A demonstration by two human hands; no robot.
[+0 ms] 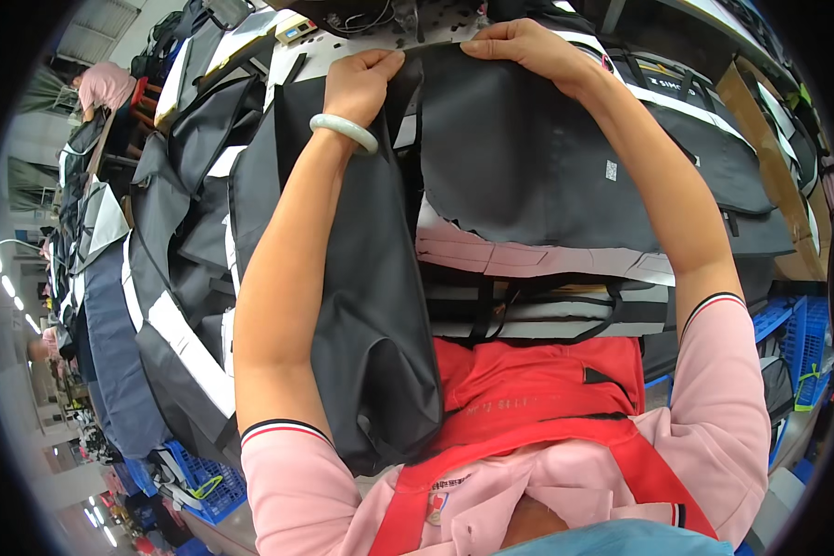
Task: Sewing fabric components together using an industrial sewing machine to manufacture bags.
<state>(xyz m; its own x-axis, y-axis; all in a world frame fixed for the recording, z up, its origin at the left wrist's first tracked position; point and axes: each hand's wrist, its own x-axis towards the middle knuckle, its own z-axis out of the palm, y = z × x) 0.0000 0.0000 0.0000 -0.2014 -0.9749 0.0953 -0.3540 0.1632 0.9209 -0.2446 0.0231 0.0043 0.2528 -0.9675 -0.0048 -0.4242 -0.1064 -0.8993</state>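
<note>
My left hand, below which a pale bangle circles the wrist, pinches the top edge of a long black fabric panel. That panel hangs toward me and spills over the table's near side onto my lap. Further right, my right hand pinches the upper edge of a second, wider black fabric piece. A narrow strip of dark edge spans between the two hands. Whether the two pieces are joined there I cannot tell. A white printed sheet or panel shows under the wider piece.
Dark and white cut panels are heaped at my left. Blue baskets stand low at the left, another blue basket at the right beside a cardboard box. A machine sits at the far edge. Another person works far left.
</note>
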